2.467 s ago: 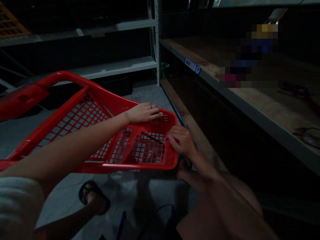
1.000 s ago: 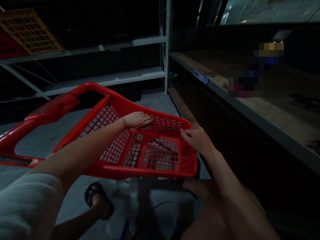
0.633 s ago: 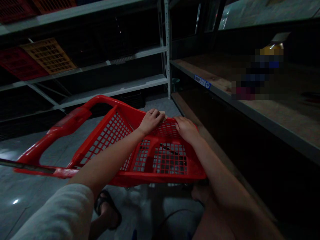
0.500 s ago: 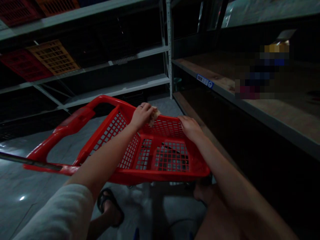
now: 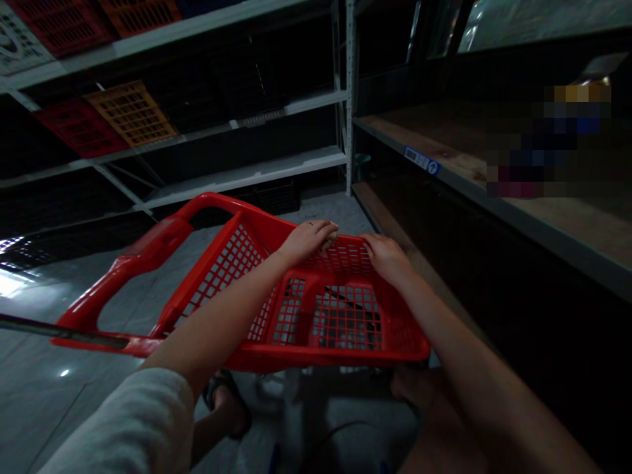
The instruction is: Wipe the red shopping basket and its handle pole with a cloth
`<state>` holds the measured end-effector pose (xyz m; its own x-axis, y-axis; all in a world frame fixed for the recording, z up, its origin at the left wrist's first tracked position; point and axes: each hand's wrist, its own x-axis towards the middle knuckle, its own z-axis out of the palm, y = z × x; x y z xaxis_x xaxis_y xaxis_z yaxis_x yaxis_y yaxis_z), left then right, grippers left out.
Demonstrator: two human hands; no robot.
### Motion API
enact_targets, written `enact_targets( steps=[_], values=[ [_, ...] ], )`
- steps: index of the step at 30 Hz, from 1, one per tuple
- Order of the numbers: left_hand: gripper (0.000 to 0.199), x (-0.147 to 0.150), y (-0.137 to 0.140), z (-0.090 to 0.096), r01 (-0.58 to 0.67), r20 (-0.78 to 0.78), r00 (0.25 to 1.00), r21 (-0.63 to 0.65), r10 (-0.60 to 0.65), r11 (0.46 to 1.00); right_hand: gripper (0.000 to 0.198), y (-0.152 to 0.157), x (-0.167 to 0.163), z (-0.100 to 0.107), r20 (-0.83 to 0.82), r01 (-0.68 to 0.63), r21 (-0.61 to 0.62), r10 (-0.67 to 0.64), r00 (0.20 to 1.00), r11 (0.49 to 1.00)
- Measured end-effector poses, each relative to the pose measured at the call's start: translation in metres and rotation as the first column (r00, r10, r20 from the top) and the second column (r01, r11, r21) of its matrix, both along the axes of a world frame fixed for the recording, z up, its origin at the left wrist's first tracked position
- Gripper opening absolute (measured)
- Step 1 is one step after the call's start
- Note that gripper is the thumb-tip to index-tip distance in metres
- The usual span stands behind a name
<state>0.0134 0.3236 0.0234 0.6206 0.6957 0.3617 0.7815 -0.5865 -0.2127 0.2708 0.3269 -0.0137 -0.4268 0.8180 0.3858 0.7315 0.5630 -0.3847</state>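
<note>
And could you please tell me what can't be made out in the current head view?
In the head view:
Cloth: mostly hidden under the left grip.
Bar: cut off by the left edge.
Shelf items: obscured by pixelation.
Label: too small to read fully.

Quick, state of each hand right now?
Left hand: closed on a crumpled pale cloth.
Right hand: closed over the far rim of the red basket.
</note>
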Motion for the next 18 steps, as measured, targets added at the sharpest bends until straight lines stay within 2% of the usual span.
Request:
enact_targets(
  steps=[1,3,5,7,8,9,10,12,14,16,17,18],
  values=[
    [0.037,-0.019,-0.001,0.010,-0.027,-0.041,0.999,-0.003,0.026,1.000,0.034,0.001,0.002,-0.001,-0.008,-0.006,0.003,0.006,1.000,1.000],
    [0.026,-0.063,-0.004,0.030,-0.241,-0.013,0.970,0.090,0.243,0.966,0.033,0.001,0.004,-0.004,-0.025,-0.016,0.002,0.016,1.000,1.000],
    [0.023,-0.095,-0.009,0.043,-0.465,0.111,0.885,0.192,0.452,0.864,0.033,0.001,0.003,-0.005,-0.045,-0.028,-0.002,0.028,0.999,1.000],
    [0.023,-0.095,-0.015,0.044,-0.597,0.227,0.800,0.197,0.556,0.778,0.032,-0.001,0.000,-0.007,-0.067,-0.040,-0.003,0.040,0.997,0.999],
    [0.023,-0.082,-0.018,0.040,-0.615,0.253,0.782,0.168,0.569,0.770,0.032,-0.002,-0.002,-0.007,-0.080,-0.047,-0.002,0.046,0.996,0.999],
    [0.023,-0.062,-0.022,0.033,-0.598,0.254,0.790,0.118,0.558,0.793,0.032,-0.003,-0.004,-0.007,-0.092,-0.052,0.000,0.051,0.994,0.999],
    [0.024,-0.038,-0.024,0.024,-0.532,0.217,0.834,0.075,0.507,0.843,0.032,-0.004,-0.005,-0.008,-0.103,-0.053,0.001,0.053,0.993,0.999],
    [0.027,0.014,-0.029,0.011,-0.338,0.105,0.936,0.016,0.335,0.941,0.034,-0.007,-0.007,-0.008,-0.119,-0.042,0.009,0.043,0.992,0.999],
    [0.028,0.049,-0.032,0.010,-0.205,0.010,0.979,-0.011,0.205,0.979,0.039,-0.009,-0.006,-0.008,-0.125,-0.013,0.018,0.015,0.992,1.000],
    [0.028,0.053,-0.031,0.022,-0.054,-0.116,0.992,-0.033,0.050,0.998,0.043,-0.011,-0.002,-0.009,-0.128,0.019,0.019,-0.016,0.992,1.000],
    [0.030,0.043,-0.030,0.031,-0.019,-0.157,0.987,-0.023,0.016,1.000,0.044,-0.012,0.000,-0.009,-0.130,0.032,0.017,-0.029,0.991,0.999],
    [0.032,0.028,-0.029,0.039,-0.063,-0.155,0.986,0.019,0.065,0.998,0.045,-0.013,0.003,-0.009,-0.132,0.040,0.015,-0.038,0.991,0.999]
  ],
)
